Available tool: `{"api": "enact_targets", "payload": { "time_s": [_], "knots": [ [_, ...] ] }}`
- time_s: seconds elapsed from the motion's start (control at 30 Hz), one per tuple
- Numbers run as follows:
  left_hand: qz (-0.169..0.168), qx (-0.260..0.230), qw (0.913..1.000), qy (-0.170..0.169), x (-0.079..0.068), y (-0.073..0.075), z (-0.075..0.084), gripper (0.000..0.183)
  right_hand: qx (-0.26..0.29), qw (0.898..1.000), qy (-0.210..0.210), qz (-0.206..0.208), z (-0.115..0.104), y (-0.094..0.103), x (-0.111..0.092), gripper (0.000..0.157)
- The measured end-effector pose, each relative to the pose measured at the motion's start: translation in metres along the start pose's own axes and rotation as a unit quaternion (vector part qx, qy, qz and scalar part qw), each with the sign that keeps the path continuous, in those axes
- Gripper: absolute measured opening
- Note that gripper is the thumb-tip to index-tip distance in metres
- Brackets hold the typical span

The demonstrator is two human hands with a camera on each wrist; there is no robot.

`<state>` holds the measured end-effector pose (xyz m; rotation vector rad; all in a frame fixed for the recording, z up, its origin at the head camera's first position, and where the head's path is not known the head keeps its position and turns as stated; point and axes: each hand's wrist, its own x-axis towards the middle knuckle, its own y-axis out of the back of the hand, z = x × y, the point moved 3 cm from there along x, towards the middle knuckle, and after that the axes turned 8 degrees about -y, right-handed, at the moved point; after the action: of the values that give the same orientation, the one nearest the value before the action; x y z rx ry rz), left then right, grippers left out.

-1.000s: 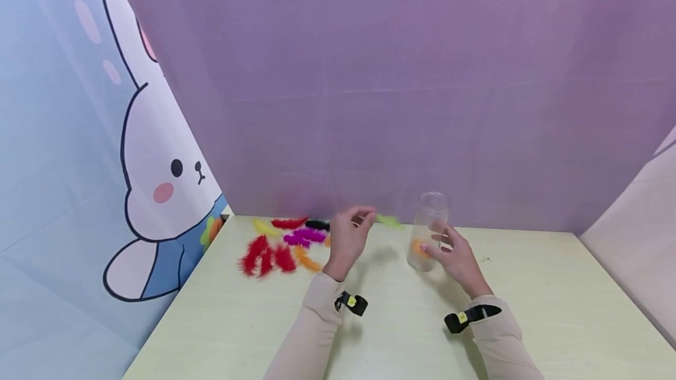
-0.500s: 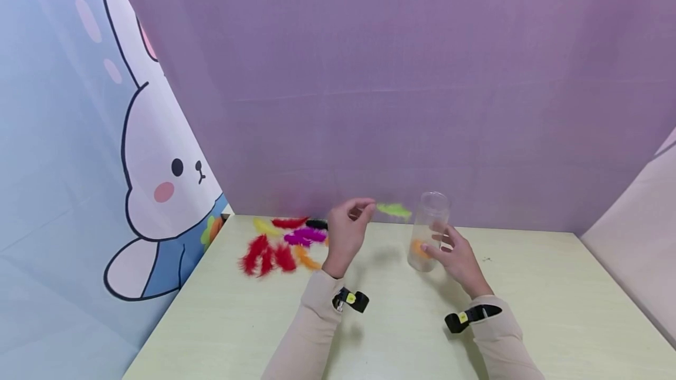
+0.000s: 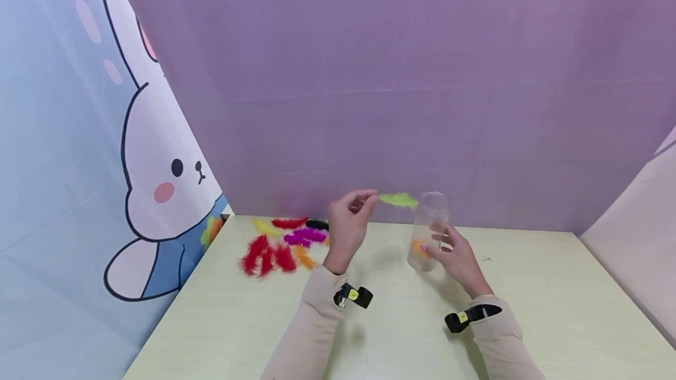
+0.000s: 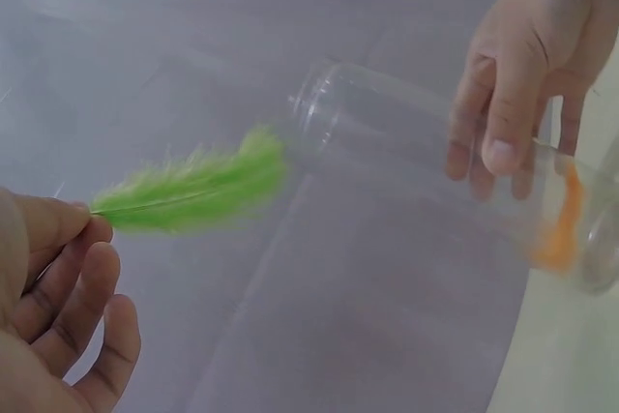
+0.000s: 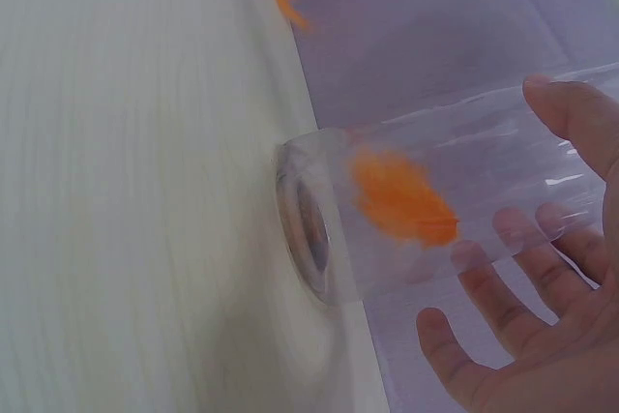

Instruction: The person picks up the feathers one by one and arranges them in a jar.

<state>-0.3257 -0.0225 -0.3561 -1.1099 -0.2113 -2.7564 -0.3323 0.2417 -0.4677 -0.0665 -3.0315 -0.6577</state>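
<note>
A green feather is pinched by its quill between the thumb and forefinger of my left hand. Its free tip reaches the upper side of a tall clear glass, just below the rim in the head view. My right hand holds that glass around its lower half, thumb on the near side and fingers on the far side. The glass stands upright on the table, and an orange feather lies inside near its bottom.
To the left on the pale table lie several loose feathers: red, yellow, magenta, black and orange. A purple cloth hangs behind the table, with a rabbit-print cloth at left.
My left hand has risen slightly, lifting the green feather up and rightward from beside the glass to near its rim. The right hand and the glass have stayed in place.
</note>
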Motion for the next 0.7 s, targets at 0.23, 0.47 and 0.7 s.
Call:
{"api": "enact_targets", "payload": {
  "time_s": [0.23, 0.47, 0.7],
  "knots": [
    [0.002, -0.016, 0.9999, -0.005, 0.004, -0.002, 0.007, 0.017, 0.004, 1.0, -0.001, -0.001, 0.0, 0.0, 0.0, 0.071],
    [0.002, -0.025, 0.9997, -0.004, 0.006, -0.004, 0.011, 0.016, 0.004, 1.0, -0.001, -0.005, -0.002, 0.001, -0.001, 0.071],
    [-0.002, -0.037, 0.9993, -0.001, 0.009, -0.007, 0.013, 0.018, 0.007, 1.0, -0.006, -0.006, -0.001, 0.0, 0.0, 0.069]
  ]
}}
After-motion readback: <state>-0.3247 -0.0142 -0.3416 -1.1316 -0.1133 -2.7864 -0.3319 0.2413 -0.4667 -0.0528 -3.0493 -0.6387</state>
